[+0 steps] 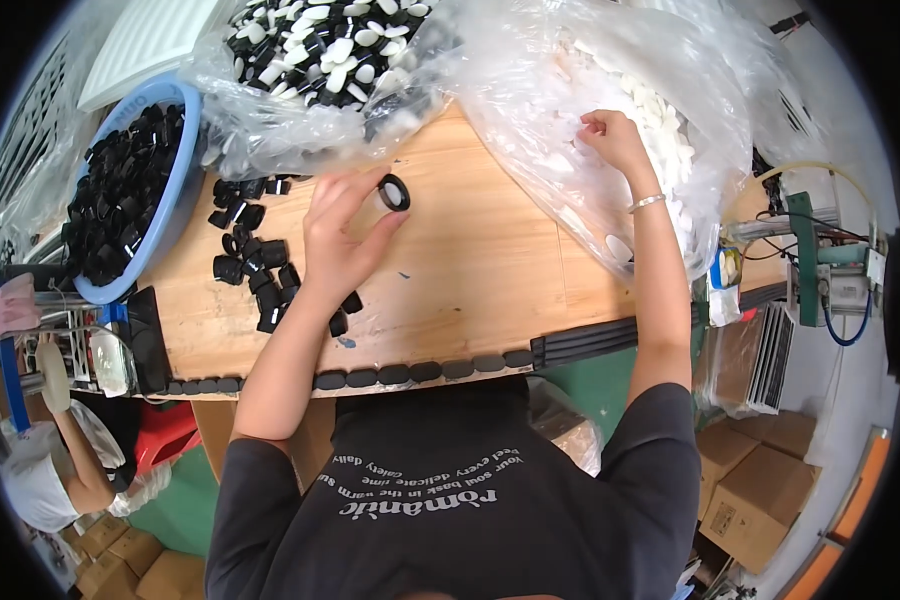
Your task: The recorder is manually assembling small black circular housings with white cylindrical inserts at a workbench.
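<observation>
Above the wooden table point(490, 260), my left hand point(342, 228) pinches a small round black cap point(395, 194) between thumb and fingers, its pale inside facing up. My right hand point(615, 140) is over an open clear plastic bag point(530, 110) at the right, next to many small white pieces point(660, 115). Its fingers are curled together, and anything between them is too small to make out. Left of my left forearm lie several loose black caps point(255, 255) on the wood.
A blue basin point(185, 160) full of black caps stands at the left. Behind it, another plastic bag point(270, 140) holds mixed black and white pieces point(330, 50). Black padding point(425, 371) lines the table's near edge. At far left another person's arm point(82, 455) shows; cardboard boxes point(760, 490) sit lower right.
</observation>
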A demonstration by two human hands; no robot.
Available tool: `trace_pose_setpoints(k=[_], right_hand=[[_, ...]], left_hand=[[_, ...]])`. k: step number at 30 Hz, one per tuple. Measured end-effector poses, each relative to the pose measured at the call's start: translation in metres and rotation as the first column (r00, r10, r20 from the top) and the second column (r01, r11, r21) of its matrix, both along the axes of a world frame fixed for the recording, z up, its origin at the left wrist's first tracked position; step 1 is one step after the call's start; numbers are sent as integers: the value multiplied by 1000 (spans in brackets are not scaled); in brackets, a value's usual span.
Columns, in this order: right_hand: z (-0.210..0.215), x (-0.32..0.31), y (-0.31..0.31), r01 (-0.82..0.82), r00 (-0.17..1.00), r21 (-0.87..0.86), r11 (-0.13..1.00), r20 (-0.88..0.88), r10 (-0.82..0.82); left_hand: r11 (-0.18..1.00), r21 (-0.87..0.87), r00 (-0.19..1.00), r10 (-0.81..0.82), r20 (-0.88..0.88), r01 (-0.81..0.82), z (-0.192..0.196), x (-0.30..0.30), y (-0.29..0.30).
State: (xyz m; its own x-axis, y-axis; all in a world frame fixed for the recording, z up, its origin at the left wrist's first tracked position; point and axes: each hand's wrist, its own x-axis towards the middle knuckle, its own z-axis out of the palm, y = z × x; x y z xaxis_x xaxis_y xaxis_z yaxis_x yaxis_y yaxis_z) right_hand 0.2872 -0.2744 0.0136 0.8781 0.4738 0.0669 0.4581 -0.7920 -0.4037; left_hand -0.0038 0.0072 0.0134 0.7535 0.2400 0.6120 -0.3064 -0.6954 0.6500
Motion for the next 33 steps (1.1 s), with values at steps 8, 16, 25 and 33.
trace_pose_setpoints(k=[8, 16, 25, 33], right_hand=[[3, -19, 9, 46, 998, -143, 989, 60, -37], [15, -84, 48, 12, 991, 534, 846, 105, -81], [21, -215, 133, -183, 939, 733, 655, -67, 337], [17, -202, 125, -8, 827, 806, 592, -327, 457]], left_hand=[[999, -32, 1000, -16, -11, 15, 1, 0, -2], [999, 37, 997, -23, 77, 20, -6, 4, -4], [987, 155, 980, -56, 190, 27, -8, 4, -10], [978, 193, 971, -114, 211, 73, -6, 4, -7]])
